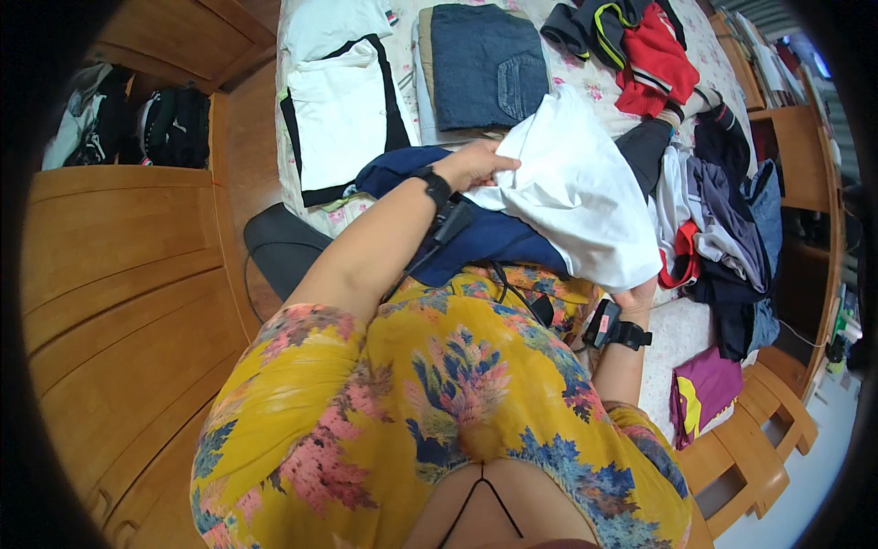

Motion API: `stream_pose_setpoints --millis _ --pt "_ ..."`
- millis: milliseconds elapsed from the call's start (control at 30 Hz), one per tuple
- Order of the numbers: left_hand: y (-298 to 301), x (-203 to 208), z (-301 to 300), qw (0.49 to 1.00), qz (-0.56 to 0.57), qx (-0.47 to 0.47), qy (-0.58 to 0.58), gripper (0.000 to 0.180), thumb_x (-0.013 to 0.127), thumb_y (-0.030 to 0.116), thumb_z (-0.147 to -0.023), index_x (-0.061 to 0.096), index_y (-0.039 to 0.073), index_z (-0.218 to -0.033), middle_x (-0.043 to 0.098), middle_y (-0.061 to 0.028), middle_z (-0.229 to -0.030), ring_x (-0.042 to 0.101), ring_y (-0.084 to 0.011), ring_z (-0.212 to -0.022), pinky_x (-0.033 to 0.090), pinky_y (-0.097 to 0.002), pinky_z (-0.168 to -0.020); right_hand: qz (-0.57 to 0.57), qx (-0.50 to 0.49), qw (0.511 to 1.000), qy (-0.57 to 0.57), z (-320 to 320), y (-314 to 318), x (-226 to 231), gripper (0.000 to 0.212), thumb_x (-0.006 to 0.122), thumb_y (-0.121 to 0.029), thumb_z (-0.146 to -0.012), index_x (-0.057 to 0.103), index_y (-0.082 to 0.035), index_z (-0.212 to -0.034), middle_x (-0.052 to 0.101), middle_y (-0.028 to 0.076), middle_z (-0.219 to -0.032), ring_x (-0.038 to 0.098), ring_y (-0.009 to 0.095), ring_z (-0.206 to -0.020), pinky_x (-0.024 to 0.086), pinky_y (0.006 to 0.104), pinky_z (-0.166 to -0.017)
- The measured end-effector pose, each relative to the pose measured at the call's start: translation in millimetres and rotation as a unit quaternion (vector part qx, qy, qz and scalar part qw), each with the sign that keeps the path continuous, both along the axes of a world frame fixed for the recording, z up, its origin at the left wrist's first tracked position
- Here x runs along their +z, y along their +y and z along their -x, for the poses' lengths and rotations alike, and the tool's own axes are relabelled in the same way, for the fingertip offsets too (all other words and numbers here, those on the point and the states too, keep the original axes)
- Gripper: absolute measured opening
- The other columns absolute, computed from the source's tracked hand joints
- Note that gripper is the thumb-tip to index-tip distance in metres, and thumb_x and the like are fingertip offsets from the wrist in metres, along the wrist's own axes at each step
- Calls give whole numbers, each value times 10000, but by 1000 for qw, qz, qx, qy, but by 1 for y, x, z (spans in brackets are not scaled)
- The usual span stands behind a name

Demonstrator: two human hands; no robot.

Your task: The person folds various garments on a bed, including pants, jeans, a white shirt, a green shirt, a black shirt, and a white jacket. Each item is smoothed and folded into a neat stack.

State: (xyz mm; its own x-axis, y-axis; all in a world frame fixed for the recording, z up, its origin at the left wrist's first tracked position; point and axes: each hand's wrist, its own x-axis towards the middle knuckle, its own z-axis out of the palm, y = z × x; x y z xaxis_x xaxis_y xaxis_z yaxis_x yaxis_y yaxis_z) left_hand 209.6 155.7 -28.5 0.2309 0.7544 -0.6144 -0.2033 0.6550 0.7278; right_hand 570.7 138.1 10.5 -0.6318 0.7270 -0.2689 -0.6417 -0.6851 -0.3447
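A white garment (578,188) is stretched between my two hands, slanting over my lap; its folds hide what kind it is. My left hand (477,166) pinches its left edge between thumb and fingers. At the near right corner, my right hand (637,295) grips the hem, with part of the fingers hidden under the cloth. Beneath the white garment, a navy blue garment (508,240) lies across my legs. Each wrist wears a black strap with a small device on it.
On the flowered bedsheet lie folded white clothes (338,119) and folded dark jeans (480,69). A red garment (657,59) is at the far right. Loose clothes (727,215) heap up at the right, with a purple garment (709,393) nearer. A wooden cabinet (128,265) stands left.
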Motion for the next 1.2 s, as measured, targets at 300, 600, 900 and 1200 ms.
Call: stream_pose_setpoints --millis 300,600,900,1200 --pt "-91 231 234 868 -391 299 -64 189 619 209 -899 634 67 -1022 662 -25 -911 618 -118 -783 496 -256 -701 -213 -92 954 -192 60 127 121 389 483 -230 -968 487 -27 -1301 582 138 -1236 576 264 -1103 460 415 -954" --pt "-146 341 306 717 -503 400 270 282 626 173 -898 565 47 -1142 614 -58 -1057 583 -152 -970 476 -310 -848 -452 -137 855 -213 152 148 270 418 502 -146 -955 446 -5 -1344 553 168 -1263 604 220 -1069 492 349 -928" --pt "-163 356 314 788 -394 419 221 254 652 114 -865 543 46 -1084 615 -76 -920 631 -181 -823 526 -313 -729 -515 -117 808 -262 187 164 307 372 521 -169 -952 524 -53 -1305 621 119 -1165 606 174 -1055 502 334 -905" --pt "-200 369 334 705 -469 397 355 359 625 177 -903 563 61 -1237 603 -75 -1147 577 -156 -1042 468 -300 -917 -610 -157 674 -387 146 154 322 419 533 -208 -955 481 -13 -1322 610 142 -1153 601 186 -1044 486 327 -912"
